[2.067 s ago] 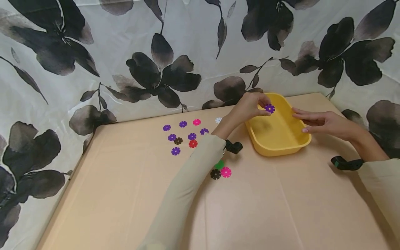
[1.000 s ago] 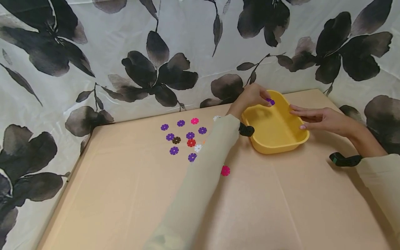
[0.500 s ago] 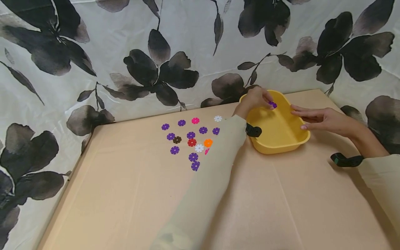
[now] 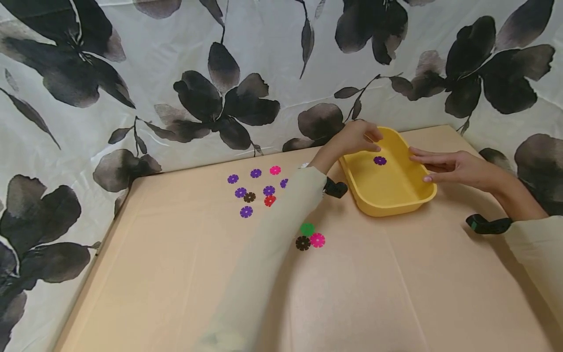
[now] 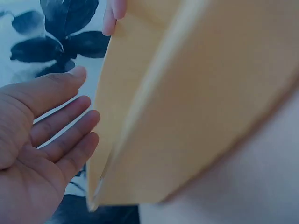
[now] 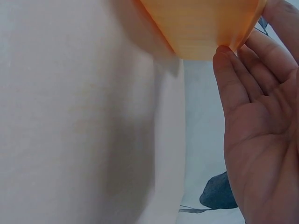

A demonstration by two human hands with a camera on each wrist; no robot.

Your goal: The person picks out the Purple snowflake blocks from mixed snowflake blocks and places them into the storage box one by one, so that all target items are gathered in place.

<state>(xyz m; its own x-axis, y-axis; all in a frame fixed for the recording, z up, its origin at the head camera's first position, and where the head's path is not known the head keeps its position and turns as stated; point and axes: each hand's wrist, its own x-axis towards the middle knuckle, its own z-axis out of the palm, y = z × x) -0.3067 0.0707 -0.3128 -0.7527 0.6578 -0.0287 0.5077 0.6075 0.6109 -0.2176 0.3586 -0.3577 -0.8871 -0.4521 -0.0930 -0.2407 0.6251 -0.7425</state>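
A notched purple disc (image 4: 380,161), shaped like a flower, lies inside the yellow plastic tub (image 4: 396,211). My left hand (image 4: 358,138) hovers over the tub's far left rim, its fingers relaxed and holding nothing. In the left wrist view, that hand (image 5: 51,126) has thumb and fingers spread beside the tub's wall (image 5: 140,154). My right hand (image 4: 462,170) rests at the tub's right rim with fairly straight fingers. In the right wrist view, its fingertips (image 6: 223,51) touch the outer wall of the tub (image 6: 205,32).
Several purple discs, such as one disc (image 4: 246,211), lie left of my left sleeve (image 4: 272,244), with a brown disc (image 4: 249,197), a red disc (image 4: 270,200) and a pink disc (image 4: 275,170). Green (image 4: 307,229), black and pink discs sit nearer. A floral cloth (image 4: 264,44) hangs behind.
The purple disc, pinched by my left hand before, now lies in the tub. My left hand has let go and drawn back slightly left. My right hand stays at the rim.
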